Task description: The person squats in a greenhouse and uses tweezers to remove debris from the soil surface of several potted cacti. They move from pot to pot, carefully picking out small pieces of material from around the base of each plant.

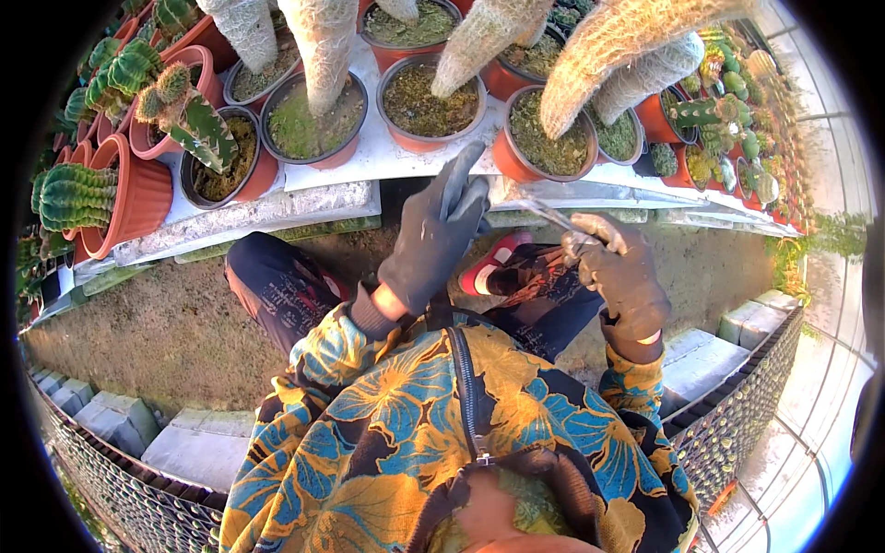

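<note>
My left hand (439, 231), in a dark glove, is raised near the bench edge with its fingers pointing at a potted woolly cactus (442, 90). Its fingers are partly spread, and I see nothing held in them. To the right, my right hand (615, 269), in a worn dark glove, is closed on a thin metal tool (553, 216), probably tweezers, whose tip points up and left towards the bench edge. Above the tool stands another woolly cactus (574, 83) in an orange pot (510, 155). A further woolly cactus (321, 62) grows in a dark-rimmed pot with green-topped soil.
The white bench (408, 166) carries several potted cacti. At the left, a ribbed green cactus (76, 197) leans in a tilted terracotta-coloured pot (145, 200). Concrete blocks (200, 442) and trays of small plants (733, 401) lie behind me. My legs are bent below the bench edge.
</note>
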A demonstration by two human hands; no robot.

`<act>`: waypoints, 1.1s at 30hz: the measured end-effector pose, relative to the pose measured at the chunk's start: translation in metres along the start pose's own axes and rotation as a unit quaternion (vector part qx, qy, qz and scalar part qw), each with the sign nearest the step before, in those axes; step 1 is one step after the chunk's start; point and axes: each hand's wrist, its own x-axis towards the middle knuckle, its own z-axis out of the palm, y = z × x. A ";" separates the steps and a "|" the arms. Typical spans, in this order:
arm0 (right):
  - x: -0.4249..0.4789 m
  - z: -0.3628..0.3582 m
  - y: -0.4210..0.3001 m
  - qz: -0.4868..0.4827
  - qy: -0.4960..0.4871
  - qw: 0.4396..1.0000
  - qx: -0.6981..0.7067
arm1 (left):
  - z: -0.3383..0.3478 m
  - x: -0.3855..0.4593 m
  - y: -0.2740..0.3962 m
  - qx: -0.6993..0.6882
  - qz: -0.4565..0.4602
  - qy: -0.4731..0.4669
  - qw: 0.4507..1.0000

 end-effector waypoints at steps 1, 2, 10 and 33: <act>0.003 0.004 0.000 0.014 -0.011 0.999 -0.032 | -0.004 -0.007 -0.005 0.111 0.075 0.016 0.991; 0.006 0.008 0.003 0.006 -0.006 0.993 -0.121 | -0.008 -0.013 -0.007 0.220 0.149 0.033 0.963; 0.012 0.036 0.006 -0.108 0.003 0.938 -0.330 | -0.029 -0.028 -0.019 0.633 0.175 -0.044 0.753; 0.050 0.021 -0.024 -0.207 0.180 0.909 -0.313 | -0.079 -0.056 -0.200 0.460 0.037 -0.070 0.884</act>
